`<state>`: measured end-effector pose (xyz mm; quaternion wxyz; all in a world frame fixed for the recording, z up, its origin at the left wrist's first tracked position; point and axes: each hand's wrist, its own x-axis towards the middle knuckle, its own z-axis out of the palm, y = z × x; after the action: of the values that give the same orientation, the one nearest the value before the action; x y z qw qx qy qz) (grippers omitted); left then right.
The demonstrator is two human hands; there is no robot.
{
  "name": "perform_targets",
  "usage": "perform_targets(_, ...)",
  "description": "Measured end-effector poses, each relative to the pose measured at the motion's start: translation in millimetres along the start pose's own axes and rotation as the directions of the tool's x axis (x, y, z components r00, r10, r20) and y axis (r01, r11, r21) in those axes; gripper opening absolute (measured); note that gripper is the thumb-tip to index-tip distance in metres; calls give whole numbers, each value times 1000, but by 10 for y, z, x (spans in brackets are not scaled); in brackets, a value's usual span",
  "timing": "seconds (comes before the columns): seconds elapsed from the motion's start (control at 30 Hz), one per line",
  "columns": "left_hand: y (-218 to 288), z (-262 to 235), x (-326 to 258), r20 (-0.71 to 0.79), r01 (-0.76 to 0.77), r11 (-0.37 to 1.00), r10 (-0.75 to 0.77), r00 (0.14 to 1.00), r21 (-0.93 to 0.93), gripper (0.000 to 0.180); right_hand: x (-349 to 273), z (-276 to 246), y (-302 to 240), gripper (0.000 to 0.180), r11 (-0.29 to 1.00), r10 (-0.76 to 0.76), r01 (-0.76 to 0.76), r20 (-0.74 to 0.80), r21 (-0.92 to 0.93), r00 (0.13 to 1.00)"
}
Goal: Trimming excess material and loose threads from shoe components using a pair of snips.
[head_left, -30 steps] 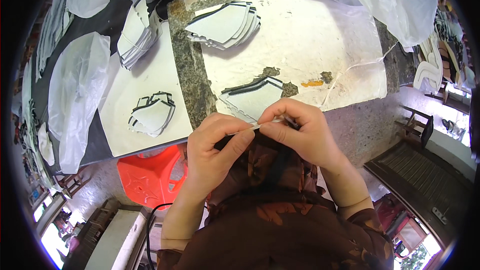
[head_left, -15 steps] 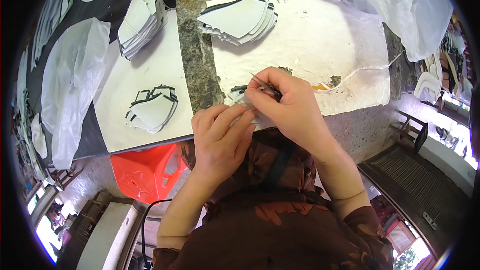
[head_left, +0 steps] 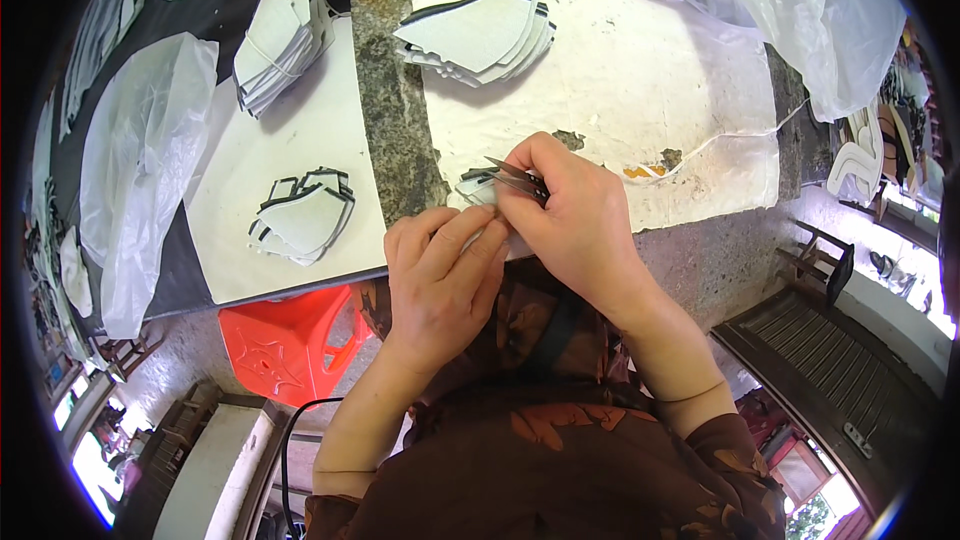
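Stone bench (head_left: 392, 120) under white sheets carries our work. Our left hand (head_left: 440, 275) pins a pale cut piece (head_left: 476, 186) flat at the near edge; our right hand (head_left: 575, 220), closer, closes around snips (head_left: 515, 173), blades pointing left over it.

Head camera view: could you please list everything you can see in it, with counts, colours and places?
stone worktop: one, speckled grey-brown, centre
white sheets: two, cream, laid on the worktop left and right
stacks of cut pieces: three, white with dark edges, top centre, top left, left middle
plastic bags: several, clear white, left side and top right
stool: one, red-orange, below the worktop edge
snips: one, dark metal, in the right hand
cut piece: one, white with dark edge, under both hands
left hand: pressing the cut piece
right hand: holding the snips
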<state>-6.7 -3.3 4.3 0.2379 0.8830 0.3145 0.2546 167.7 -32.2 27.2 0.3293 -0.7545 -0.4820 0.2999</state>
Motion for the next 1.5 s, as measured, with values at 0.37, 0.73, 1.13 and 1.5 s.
perform_targets(0.37, -37, 56, -37, -19, -22, 1000, 22, 1000, 10, 32, -7, -20, 6, 13, 1000, -14, 14, 29, -10, 999)
perform_targets(0.73, 27, 50, -39, 19, 25, 986, -29, 999, 163, 28, -4, -11, 25, 13, 999, -34, 34, 19, -1, 999)
perform_targets(1.13, 76, 59, -31, 47, 70, 982, -80, 996, 176, 27, 73, -228, 46, 11, 996, -86, 86, 8, 11, 996)
perform_targets(1.5, 54, 85, -45, 37, 98, 983, -105, 994, 157, 40, 50, -250, 92, 11, 996, -11, 9, 20, 89, 1000)
